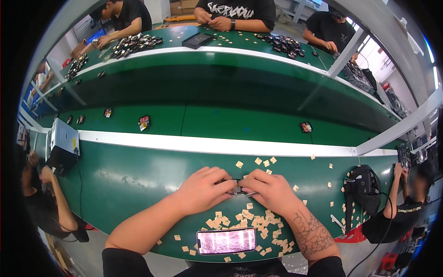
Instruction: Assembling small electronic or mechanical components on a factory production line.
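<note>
Between my hands, just above the green bench, sits a small dark electronic part (237, 189), mostly covered by fingers. My left hand (205, 189) is closed, pinching its left side. My right hand (270, 190) is closed too, its fingertips at the part's right side. A thin silvery tool (251, 194) sticks out from under the right fingers; its exact kind is hidden. Nearer to me lies a heap of small tan paper squares (263, 221), beside a lit phone (226, 241) lying flat with its screen up.
A white rail (207, 143) borders a green conveyor belt (207, 119) carrying scattered small parts. At the left stands a grey box (64, 142) with a cable; at the right lies a black bag (364, 189). Co-workers sit across the belt and at both sides.
</note>
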A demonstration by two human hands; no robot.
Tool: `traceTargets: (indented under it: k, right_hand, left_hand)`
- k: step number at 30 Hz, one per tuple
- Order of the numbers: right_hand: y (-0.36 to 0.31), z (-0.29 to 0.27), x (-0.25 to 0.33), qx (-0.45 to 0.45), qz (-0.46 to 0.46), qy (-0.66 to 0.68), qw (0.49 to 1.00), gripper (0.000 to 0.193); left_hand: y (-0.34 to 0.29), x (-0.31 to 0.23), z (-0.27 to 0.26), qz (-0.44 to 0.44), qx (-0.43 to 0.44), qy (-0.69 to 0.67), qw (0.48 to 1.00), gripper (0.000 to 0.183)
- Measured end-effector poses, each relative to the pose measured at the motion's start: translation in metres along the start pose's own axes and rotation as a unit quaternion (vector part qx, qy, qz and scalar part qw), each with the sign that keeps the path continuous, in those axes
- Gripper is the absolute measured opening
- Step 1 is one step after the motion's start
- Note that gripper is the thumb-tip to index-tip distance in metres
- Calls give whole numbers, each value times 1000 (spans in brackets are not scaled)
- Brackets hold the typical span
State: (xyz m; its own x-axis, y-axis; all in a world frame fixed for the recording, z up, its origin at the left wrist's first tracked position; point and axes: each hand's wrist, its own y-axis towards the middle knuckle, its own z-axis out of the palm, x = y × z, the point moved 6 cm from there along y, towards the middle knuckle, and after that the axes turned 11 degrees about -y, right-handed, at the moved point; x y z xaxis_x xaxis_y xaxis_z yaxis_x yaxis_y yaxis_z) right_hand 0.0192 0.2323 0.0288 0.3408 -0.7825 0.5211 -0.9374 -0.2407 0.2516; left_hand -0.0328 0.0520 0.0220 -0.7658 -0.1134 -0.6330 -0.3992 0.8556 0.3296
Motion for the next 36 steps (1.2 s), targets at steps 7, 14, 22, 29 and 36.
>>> traceTargets:
  k: [7, 14, 22, 29, 36]
  right_hand:
    - [-3, 3, -7, 37, 38, 62, 997, 19]
    - [-2, -5, -8, 118, 49, 125, 984, 23]
    - [-4, -3, -12, 105, 75, 114, 985, 27]
    - [-3, -5, 0, 90, 88, 65, 990, 25]
    - [-3, -5, 18, 43, 77, -37, 995, 21]
  left_hand:
    - [-1, -3, -1, -4, 3, -5, 1000, 29]
    - [-1, -7, -2, 11, 10, 15, 1000, 22]
    - [-1, -6, -1, 19, 9, 31, 999, 27]
    - [-3, -12, 0, 62, 12, 118, 991, 22]
    - [-2, -15, 4, 65, 23, 129, 989, 17]
